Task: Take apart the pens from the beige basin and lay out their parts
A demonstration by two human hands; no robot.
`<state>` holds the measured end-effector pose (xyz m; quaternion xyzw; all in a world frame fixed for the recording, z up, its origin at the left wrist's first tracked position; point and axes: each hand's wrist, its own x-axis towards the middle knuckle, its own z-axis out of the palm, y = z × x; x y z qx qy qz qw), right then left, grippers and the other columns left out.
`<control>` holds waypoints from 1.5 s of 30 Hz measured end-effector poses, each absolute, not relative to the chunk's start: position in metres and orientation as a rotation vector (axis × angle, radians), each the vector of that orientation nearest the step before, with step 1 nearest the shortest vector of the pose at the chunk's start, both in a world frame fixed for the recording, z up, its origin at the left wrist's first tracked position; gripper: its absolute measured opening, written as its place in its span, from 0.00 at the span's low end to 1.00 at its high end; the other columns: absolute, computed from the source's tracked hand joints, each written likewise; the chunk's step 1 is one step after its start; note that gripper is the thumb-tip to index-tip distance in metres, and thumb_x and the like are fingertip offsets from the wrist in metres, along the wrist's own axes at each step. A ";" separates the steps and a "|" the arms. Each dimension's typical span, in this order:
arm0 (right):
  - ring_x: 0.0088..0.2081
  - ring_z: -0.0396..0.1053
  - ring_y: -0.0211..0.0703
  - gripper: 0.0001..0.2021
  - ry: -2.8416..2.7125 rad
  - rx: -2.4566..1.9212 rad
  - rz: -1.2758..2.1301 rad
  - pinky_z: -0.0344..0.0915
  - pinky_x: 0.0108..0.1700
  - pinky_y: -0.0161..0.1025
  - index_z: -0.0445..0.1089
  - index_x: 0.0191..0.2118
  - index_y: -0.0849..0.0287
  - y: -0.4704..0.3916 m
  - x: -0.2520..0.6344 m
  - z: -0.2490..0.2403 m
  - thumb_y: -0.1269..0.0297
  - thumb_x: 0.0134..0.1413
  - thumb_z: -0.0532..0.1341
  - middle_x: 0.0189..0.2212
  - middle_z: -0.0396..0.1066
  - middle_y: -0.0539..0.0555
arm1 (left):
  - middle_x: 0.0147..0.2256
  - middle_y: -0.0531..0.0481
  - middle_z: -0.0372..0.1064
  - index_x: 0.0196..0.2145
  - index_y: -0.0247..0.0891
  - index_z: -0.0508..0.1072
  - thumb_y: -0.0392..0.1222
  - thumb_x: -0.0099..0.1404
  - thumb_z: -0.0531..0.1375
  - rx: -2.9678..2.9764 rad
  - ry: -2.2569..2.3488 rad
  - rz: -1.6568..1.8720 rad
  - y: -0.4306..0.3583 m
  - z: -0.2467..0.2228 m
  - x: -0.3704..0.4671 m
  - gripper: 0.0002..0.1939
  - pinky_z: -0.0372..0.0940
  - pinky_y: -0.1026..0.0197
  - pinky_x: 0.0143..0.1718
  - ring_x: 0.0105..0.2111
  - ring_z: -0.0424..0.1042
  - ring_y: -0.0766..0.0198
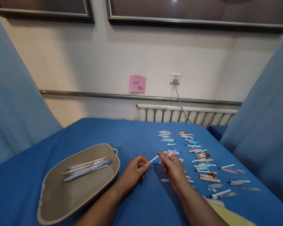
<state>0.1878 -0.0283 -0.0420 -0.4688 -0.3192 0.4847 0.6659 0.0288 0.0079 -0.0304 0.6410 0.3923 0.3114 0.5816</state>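
My left hand [135, 169] is closed, its thumb and fingers pinching one end of a thin white pen refill [154, 159]. The refill slants up to the fingertips of my right hand [174, 169], which is also closed. A pink-and-white pen part [171, 153] pokes out above the right fingers; the rest of it is hidden by them. Rows of pen parts lie on the blue cloth beyond and beside my right hand, among them a brown pen piece [202, 155] and a peach barrel [209, 180]. Some pieces are partly covered by that hand.
To the left stands a beige tray [61, 207] with several assembled pens [87, 169] in it. A yellow sheet [228, 215] lies under my right forearm. Behind the blue-covered table [132, 131] are a radiator [186, 113] and a plugged-in cable [182, 105]. Blue curtains hang at both sides.
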 end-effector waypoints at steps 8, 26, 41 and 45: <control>0.14 0.53 0.31 0.16 -0.818 -1.127 1.052 0.50 0.16 0.31 0.69 0.23 0.61 -0.030 0.182 -0.041 0.51 0.38 0.67 0.12 0.58 0.43 | 0.18 0.57 0.62 0.28 0.36 0.64 0.57 0.58 0.58 1.469 0.858 0.644 0.000 -0.033 0.033 0.19 0.52 0.70 0.15 0.13 0.56 0.73; 0.18 0.53 0.35 0.17 -0.667 -1.285 0.656 0.53 0.23 0.34 0.62 0.22 0.57 -0.028 0.211 -0.041 0.48 0.46 0.61 0.13 0.55 0.43 | 0.21 0.56 0.66 0.28 0.36 0.63 0.56 0.55 0.59 1.431 1.023 0.666 0.011 -0.036 0.026 0.18 0.54 0.68 0.18 0.15 0.59 0.73; 0.15 0.52 0.34 0.19 -0.886 -1.262 0.845 0.49 0.18 0.33 0.64 0.24 0.59 -0.025 0.190 -0.046 0.45 0.45 0.60 0.12 0.54 0.42 | 0.27 0.56 0.60 0.35 0.37 0.64 0.57 0.56 0.59 1.321 0.822 0.495 0.000 -0.029 0.027 0.20 0.59 0.68 0.23 0.20 0.58 0.73; 0.18 0.54 0.35 0.19 -0.840 -1.247 0.740 0.52 0.21 0.33 0.65 0.29 0.59 -0.028 0.201 -0.036 0.45 0.43 0.62 0.16 0.57 0.43 | 0.23 0.58 0.57 0.33 0.37 0.63 0.56 0.60 0.54 1.536 0.991 0.522 0.004 -0.033 0.029 0.18 0.55 0.67 0.22 0.20 0.56 0.71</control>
